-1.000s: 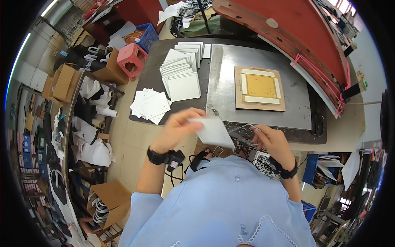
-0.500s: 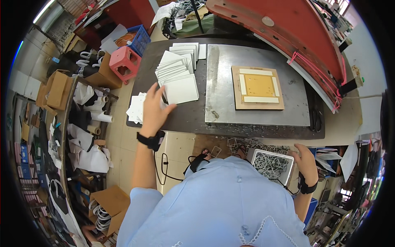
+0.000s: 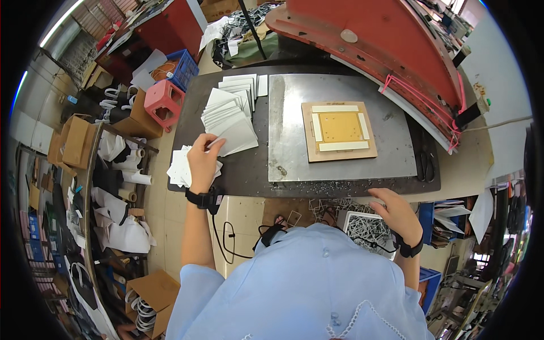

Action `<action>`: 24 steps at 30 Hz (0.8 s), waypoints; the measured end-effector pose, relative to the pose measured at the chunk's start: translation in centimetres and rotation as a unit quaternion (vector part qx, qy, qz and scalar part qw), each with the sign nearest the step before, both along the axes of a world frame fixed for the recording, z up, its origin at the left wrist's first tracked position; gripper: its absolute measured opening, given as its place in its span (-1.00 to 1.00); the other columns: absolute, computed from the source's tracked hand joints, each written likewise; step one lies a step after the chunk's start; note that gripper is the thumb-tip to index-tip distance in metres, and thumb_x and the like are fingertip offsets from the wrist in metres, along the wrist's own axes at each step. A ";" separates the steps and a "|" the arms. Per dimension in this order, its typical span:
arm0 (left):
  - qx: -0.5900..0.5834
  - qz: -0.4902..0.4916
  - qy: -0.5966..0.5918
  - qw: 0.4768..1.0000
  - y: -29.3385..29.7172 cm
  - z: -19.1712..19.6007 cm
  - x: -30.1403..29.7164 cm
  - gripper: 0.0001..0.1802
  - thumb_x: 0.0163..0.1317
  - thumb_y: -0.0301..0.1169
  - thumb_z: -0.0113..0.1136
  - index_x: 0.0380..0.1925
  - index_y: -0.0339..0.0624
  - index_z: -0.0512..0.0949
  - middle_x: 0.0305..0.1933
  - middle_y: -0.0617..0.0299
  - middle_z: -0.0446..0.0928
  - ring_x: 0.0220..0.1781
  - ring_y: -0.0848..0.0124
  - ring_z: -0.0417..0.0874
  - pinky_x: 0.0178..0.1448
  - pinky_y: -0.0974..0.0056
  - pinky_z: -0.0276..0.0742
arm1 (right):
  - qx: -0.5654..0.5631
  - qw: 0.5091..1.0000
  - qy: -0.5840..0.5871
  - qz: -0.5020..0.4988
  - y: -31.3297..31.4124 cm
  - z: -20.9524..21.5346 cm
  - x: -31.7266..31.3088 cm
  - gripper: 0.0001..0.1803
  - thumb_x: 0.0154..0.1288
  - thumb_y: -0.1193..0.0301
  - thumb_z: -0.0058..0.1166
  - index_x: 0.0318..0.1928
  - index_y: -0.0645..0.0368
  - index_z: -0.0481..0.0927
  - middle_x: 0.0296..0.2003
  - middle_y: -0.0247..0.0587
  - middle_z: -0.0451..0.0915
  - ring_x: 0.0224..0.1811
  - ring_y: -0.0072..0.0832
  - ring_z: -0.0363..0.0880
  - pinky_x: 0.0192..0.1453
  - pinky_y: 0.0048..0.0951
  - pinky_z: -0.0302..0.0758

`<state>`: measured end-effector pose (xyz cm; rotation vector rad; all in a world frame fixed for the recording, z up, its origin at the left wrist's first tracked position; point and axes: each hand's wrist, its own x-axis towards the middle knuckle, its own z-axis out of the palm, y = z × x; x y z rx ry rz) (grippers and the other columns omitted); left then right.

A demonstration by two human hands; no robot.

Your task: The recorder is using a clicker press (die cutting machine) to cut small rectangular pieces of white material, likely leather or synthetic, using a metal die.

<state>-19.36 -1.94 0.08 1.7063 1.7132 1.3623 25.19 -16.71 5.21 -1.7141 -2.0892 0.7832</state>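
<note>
My left hand point(image 3: 203, 160) pinches the near left corner of the front white square sheet point(image 3: 240, 137), thumb and fingers closed on it. That sheet lies on a fanned stack of similar white sheets point(image 3: 220, 109). A smaller pile of white pieces point(image 3: 180, 168) lies by the left wrist, partly hidden by the hand. My right hand point(image 3: 401, 215) hovers at the table's front edge, fingers apart and holding nothing. On a metal plate point(image 3: 286, 127) sits a wooden cutting die board point(image 3: 343, 154) with a yellow centre and pale strips round it.
A large red machine arm point(image 3: 374, 42) with pink cord slants over the back right. Black scissors point(image 3: 425, 165) lie on the table's right end. Below the front edge stands a white bin of thin offcut frames point(image 3: 365, 226). A pink stool point(image 3: 163, 103) stands to the left.
My left hand has gone from spread fingers over the stack to pinching the front sheet's corner, and that sheet has turned slightly. My right hand has moved up and left toward the table edge.
</note>
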 end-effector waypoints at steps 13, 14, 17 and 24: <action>-0.245 -0.282 -0.112 0.921 -4.8 5.6 14.3 -0.64 0.25 -0.36 0.33 -0.01 -0.32 0.58 -0.31 0.26 0.64 -0.38 0.63 0.54 -0.29 0.49 0.45 | -0.147 0.915 0.371 -0.053 5.4 0.8 -4.8 -0.74 0.44 0.34 0.05 -0.02 0.26 0.58 -0.38 -0.34 0.61 -0.46 -0.69 0.50 -0.31 -0.61 0.48; -0.210 -0.278 -0.108 0.931 -4.4 5.0 14.9 -0.61 0.26 -0.35 0.31 0.03 -0.32 0.55 -0.27 0.22 0.64 -0.34 0.58 0.57 -0.25 0.47 0.48 | -0.140 0.913 0.373 -0.087 5.7 0.9 -4.2 -0.77 0.44 0.34 0.04 -0.08 0.25 0.58 -0.43 -0.37 0.61 -0.51 -0.71 0.47 -0.38 -0.62 0.44; -0.106 -0.292 0.009 0.950 -2.5 4.8 16.2 -0.60 0.32 -0.41 0.20 0.12 -0.32 0.46 0.15 0.04 0.53 0.13 0.28 0.58 0.18 0.28 0.48 | -0.116 0.895 0.396 -0.170 8.5 -1.7 -0.7 -0.75 0.43 0.37 0.05 0.00 0.26 0.56 -0.43 -0.31 0.60 -0.50 -0.71 0.51 -0.49 -0.64 0.43; 0.014 -0.280 0.189 0.941 0.8 1.0 18.2 -0.62 0.33 -0.41 0.15 0.12 -0.28 0.46 0.31 -0.02 0.42 0.29 0.03 0.45 0.31 0.15 0.41 | -0.068 0.881 0.438 -0.166 13.3 -3.0 -1.0 -0.53 0.42 0.40 0.05 0.26 0.34 0.35 -0.43 -0.18 0.59 -0.50 -0.62 0.53 -0.47 -0.60 0.49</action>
